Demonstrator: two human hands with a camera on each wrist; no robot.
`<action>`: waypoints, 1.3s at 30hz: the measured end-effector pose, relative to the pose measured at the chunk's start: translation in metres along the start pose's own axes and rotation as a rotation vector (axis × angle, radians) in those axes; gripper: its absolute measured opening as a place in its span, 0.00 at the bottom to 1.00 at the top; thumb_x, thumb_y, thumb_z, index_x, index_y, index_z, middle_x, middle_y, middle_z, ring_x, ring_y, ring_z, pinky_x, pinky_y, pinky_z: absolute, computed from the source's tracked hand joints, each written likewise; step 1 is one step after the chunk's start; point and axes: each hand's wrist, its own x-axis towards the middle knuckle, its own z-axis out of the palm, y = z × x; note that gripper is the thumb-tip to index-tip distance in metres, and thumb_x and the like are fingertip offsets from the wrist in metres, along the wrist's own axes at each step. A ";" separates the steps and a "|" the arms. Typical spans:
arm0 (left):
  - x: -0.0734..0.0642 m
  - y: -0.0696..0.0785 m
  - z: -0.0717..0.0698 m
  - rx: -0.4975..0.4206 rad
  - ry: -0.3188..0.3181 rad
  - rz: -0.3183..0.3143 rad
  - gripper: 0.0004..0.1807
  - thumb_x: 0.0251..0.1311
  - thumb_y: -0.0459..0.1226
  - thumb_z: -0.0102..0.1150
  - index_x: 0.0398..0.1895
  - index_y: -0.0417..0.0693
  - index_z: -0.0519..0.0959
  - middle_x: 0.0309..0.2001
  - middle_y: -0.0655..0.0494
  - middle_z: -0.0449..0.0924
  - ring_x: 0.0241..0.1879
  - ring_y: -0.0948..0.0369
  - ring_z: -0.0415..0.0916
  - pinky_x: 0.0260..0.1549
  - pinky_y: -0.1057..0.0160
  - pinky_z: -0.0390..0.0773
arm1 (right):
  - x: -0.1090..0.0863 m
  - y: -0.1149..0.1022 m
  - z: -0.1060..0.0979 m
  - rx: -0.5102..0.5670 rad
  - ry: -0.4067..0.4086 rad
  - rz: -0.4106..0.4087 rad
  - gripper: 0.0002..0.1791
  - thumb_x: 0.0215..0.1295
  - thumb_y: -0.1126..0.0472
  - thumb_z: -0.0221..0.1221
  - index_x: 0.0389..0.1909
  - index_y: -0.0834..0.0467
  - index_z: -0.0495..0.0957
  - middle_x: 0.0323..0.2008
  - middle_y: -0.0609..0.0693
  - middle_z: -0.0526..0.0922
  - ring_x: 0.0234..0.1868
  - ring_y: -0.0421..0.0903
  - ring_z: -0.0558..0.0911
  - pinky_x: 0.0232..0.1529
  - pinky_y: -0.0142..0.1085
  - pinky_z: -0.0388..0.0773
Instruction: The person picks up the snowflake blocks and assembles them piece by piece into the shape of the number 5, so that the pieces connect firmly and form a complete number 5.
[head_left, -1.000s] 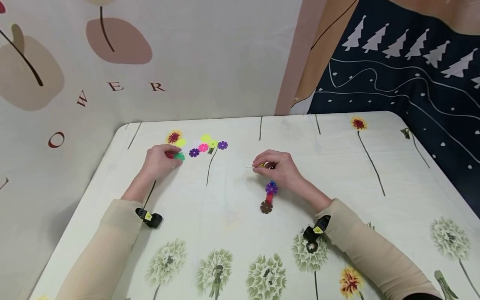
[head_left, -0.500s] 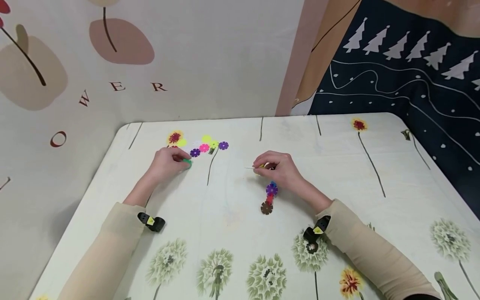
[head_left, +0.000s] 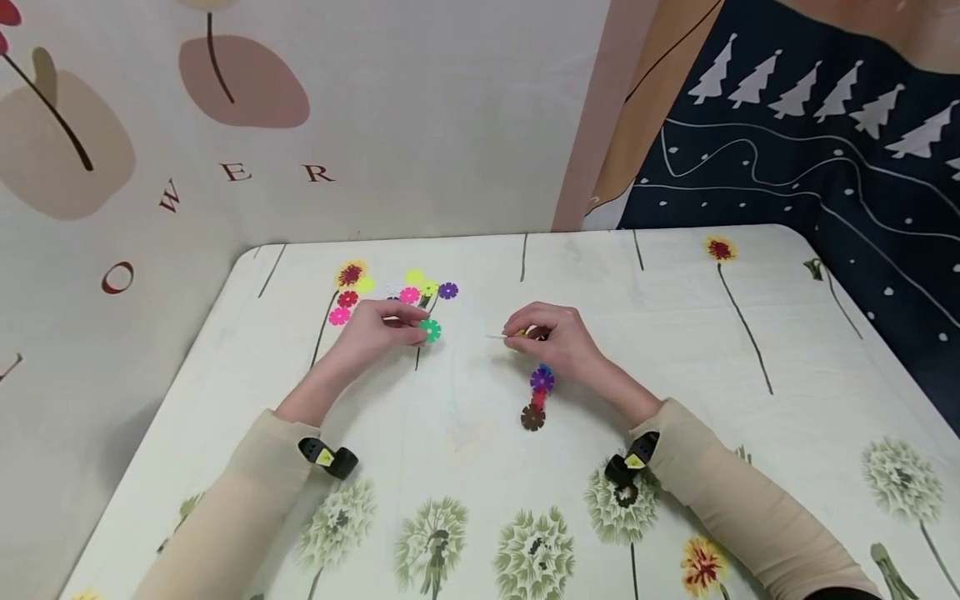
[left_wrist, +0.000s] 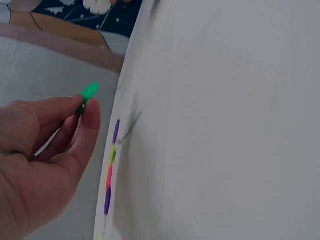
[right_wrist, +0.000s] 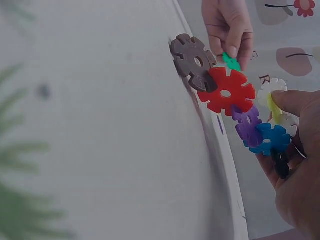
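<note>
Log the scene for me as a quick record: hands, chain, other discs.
Left hand: pinches a green disc
Right hand: holds a chain of notched discs
Chain colours: brown, red, purple, blue, black, with yellow and clear near the thumb
Green disc and chain: apart
Other discs: pink, red, yellow, purple, on the table near the left hand; some partly hidden

head downward; wrists, seemingly sideways, share green disc [left_wrist: 90, 91]

Red disc [right_wrist: 231, 82]: smooth plastic (fairly matt); sleeves [head_left: 738, 487]: cloth.
</note>
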 end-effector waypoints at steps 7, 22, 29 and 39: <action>-0.003 0.015 0.025 -0.178 -0.115 0.038 0.15 0.62 0.27 0.69 0.52 0.33 0.84 0.42 0.43 0.83 0.39 0.54 0.86 0.46 0.55 0.86 | 0.001 0.000 0.002 0.002 -0.005 -0.009 0.05 0.59 0.73 0.71 0.34 0.61 0.89 0.37 0.53 0.88 0.37 0.45 0.85 0.37 0.34 0.85; -0.004 0.032 0.044 -0.201 -0.169 0.062 0.11 0.66 0.29 0.66 0.50 0.35 0.85 0.46 0.44 0.84 0.41 0.42 0.82 0.41 0.63 0.86 | 0.001 -0.003 0.004 -0.008 -0.035 -0.067 0.05 0.59 0.73 0.71 0.33 0.61 0.88 0.37 0.53 0.88 0.37 0.47 0.86 0.37 0.37 0.87; -0.005 0.034 0.047 -0.177 -0.177 0.063 0.11 0.66 0.31 0.67 0.50 0.36 0.86 0.47 0.46 0.85 0.40 0.46 0.83 0.42 0.62 0.86 | 0.000 -0.008 0.004 -0.021 -0.062 -0.070 0.06 0.60 0.73 0.70 0.34 0.61 0.88 0.37 0.52 0.88 0.37 0.45 0.85 0.36 0.37 0.86; -0.005 0.037 0.044 -0.106 -0.219 0.106 0.12 0.67 0.30 0.65 0.51 0.33 0.85 0.42 0.46 0.87 0.37 0.49 0.84 0.45 0.53 0.85 | 0.000 -0.006 0.005 -0.031 -0.080 -0.121 0.07 0.60 0.74 0.70 0.34 0.60 0.88 0.36 0.51 0.89 0.34 0.45 0.84 0.34 0.35 0.83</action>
